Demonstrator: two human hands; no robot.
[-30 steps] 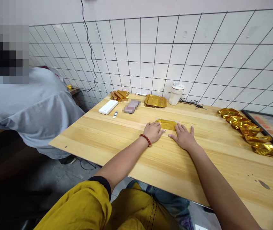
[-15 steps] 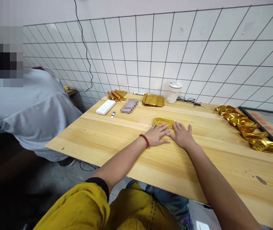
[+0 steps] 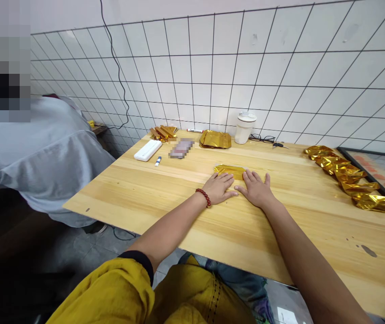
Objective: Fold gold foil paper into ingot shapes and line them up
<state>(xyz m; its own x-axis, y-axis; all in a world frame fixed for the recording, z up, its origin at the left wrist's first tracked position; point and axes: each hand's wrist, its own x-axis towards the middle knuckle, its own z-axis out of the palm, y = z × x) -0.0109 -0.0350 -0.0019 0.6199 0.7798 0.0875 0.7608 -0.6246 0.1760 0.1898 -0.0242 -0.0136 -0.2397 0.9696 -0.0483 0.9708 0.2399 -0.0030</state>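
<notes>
A flattened piece of gold foil paper (image 3: 230, 171) lies on the wooden table (image 3: 165, 198) in front of me. My left hand (image 3: 218, 187), with a red bead bracelet at the wrist, rests flat with its fingertips on the near left edge of the foil. On the foil's right end lie the fingertips of my right hand (image 3: 255, 187), its fingers spread. Both palms face down, and the thumbs point toward each other with a small gap. The fingers cover part of the foil's near edge.
Behind the foil are a gold foil stack (image 3: 215, 139), folded gold strips (image 3: 163, 133), a white cup (image 3: 245, 128), glasses (image 3: 262, 138) and keys (image 3: 280, 145). A white power bank (image 3: 148, 150) lies left. Folded gold pieces (image 3: 342, 173) line the right, beside a black-edged frame (image 3: 364, 168). A person (image 3: 43, 153) sits left.
The left fingers have drawn slightly back toward the near edge, so more of the gold foil shows. The right hand stays nearly in place.
</notes>
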